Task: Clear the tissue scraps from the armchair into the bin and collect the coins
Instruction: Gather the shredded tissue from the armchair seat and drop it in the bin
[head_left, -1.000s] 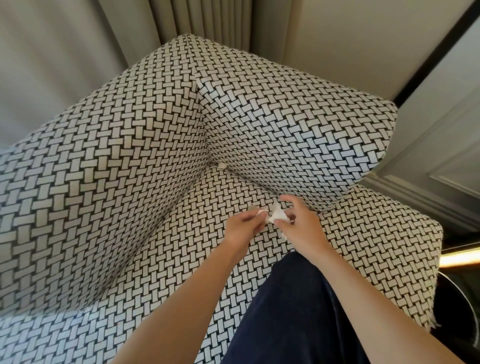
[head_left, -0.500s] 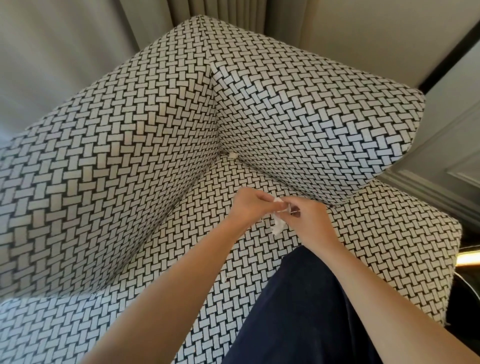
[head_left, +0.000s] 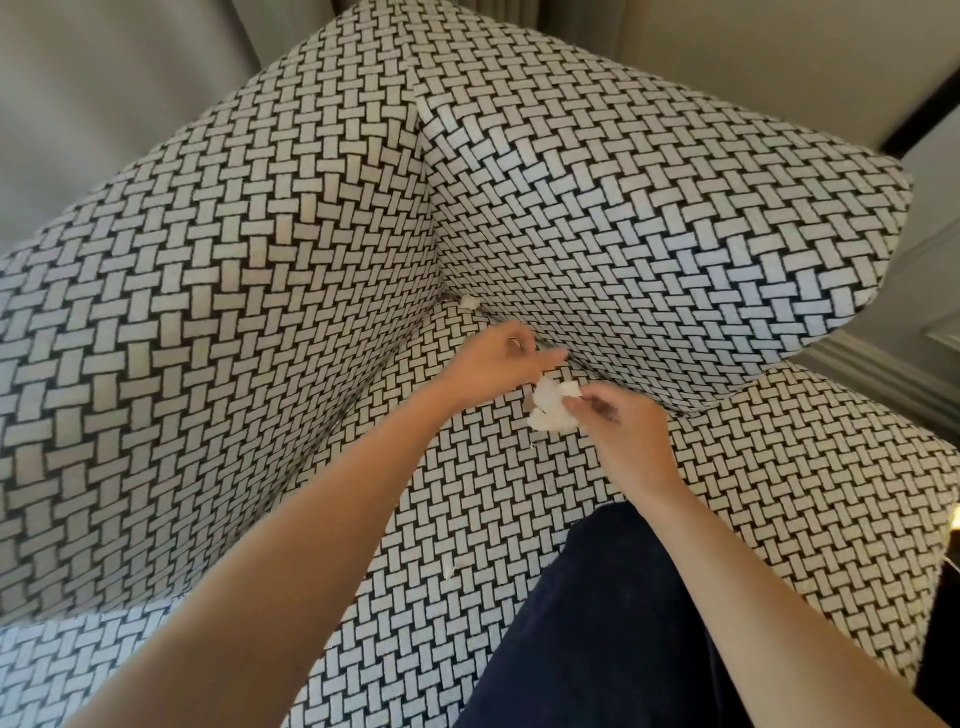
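Currently, your right hand (head_left: 621, 423) pinches a tissue wad (head_left: 551, 408) over the armchair seat (head_left: 467, 499), centre frame. Left hand (head_left: 496, 361) just beside it: can't tell its grip. Loose scrap (head_left: 469, 302) in the seat corner above.

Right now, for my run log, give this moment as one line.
left hand: over armchair seat, grip unclear | right hand: pinches tissue wad | tissue scrap: in seat corner

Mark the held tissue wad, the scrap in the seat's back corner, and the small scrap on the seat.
tissue wad (head_left: 548, 408): head view, its crumpled middle.
corner scrap (head_left: 469, 302): head view, its centre.
seat scrap (head_left: 451, 569): head view, its centre.
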